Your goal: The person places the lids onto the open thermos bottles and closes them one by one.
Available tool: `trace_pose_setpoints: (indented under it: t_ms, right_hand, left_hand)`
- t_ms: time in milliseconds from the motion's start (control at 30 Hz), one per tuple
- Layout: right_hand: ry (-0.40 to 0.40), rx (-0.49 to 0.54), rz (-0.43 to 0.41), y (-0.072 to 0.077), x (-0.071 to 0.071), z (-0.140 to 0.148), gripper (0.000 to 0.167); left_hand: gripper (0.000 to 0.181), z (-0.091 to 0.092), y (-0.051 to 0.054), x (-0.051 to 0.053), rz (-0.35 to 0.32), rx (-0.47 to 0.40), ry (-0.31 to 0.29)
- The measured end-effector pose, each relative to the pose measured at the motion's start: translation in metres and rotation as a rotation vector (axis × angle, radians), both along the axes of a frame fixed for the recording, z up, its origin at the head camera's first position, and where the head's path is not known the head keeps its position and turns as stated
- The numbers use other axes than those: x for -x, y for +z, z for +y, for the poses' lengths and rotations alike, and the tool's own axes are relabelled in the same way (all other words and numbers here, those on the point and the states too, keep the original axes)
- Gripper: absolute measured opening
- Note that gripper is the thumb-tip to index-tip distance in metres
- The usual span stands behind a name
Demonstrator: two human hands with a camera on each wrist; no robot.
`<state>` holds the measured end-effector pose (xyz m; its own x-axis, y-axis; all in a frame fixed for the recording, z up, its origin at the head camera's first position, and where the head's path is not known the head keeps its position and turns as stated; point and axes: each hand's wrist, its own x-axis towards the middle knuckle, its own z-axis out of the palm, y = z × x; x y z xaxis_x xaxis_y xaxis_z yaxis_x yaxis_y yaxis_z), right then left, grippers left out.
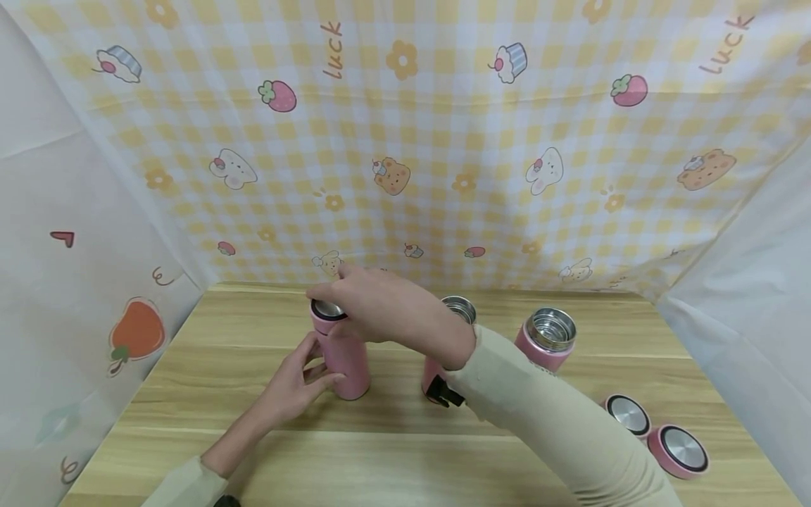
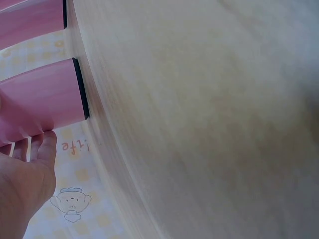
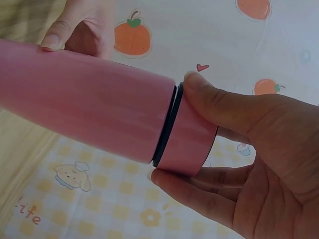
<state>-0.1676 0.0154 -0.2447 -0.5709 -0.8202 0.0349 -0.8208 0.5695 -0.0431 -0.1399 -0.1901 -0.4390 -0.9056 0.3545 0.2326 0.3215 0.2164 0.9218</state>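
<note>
A pink thermos bottle (image 1: 347,366) stands upright on the wooden table at the left. My left hand (image 1: 293,386) holds its body from the left side, thumb in front and fingers behind. Over the top, my right hand (image 1: 395,304) grips the pink lid (image 3: 189,137) between thumb and fingers. In the right wrist view the lid sits at the bottle's mouth, with a dark ring and a thin gap between it and the body (image 3: 94,97). The left wrist view shows the left fingers (image 2: 46,149) against the bottle near its black base.
A second pink bottle (image 1: 433,367), lidless, stands partly hidden behind my right forearm. Farther right is another lidless bottle (image 1: 550,338) with a steel mouth. Two pink lids with steel discs, one lid (image 1: 627,414) beside the other lid (image 1: 681,451), lie at the right.
</note>
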Motion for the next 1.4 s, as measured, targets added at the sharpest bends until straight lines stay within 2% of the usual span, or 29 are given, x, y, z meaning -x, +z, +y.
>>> trace_pose_setpoints:
  t_ms: [233, 433, 600, 800, 967, 1067, 1267, 1400]
  right_hand:
    - [-0.039, -0.035, 0.015, 0.002, -0.002, -0.003, 0.048]
    - [-0.064, -0.048, 0.034, 0.0, -0.002, -0.006, 0.046]
    - [-0.057, -0.041, 0.083, -0.001, -0.002, -0.006, 0.045]
    - [-0.052, -0.004, 0.093, -0.004, -0.004, -0.001, 0.044]
    - [-0.017, 0.013, 0.121, -0.008, -0.002, 0.002, 0.047]
    - [0.03, 0.029, 0.076, -0.009, 0.002, 0.005, 0.052]
    - [0.189, 0.061, -0.09, -0.006, 0.013, 0.012, 0.071]
    - [0.259, 0.075, -0.183, -0.005, 0.017, 0.015, 0.062]
  left_hand:
    - [0.051, 0.0, -0.002, 0.0, 0.007, 0.0, -0.005]
    - [0.058, 0.001, -0.002, -0.001, 0.004, 0.015, 0.008]
    - [0.065, 0.0, -0.003, -0.001, 0.012, 0.021, 0.005]
    - [0.066, 0.0, -0.004, 0.0, 0.035, 0.017, -0.013]
    - [0.067, -0.001, -0.004, 0.0, 0.035, 0.014, -0.011]
    - [0.063, -0.002, -0.005, 0.001, 0.038, 0.015, -0.015]
    - [0.061, -0.001, -0.004, 0.002, 0.018, 0.007, -0.01]
    - [0.065, 0.0, -0.001, 0.001, -0.003, 0.007, 0.0]
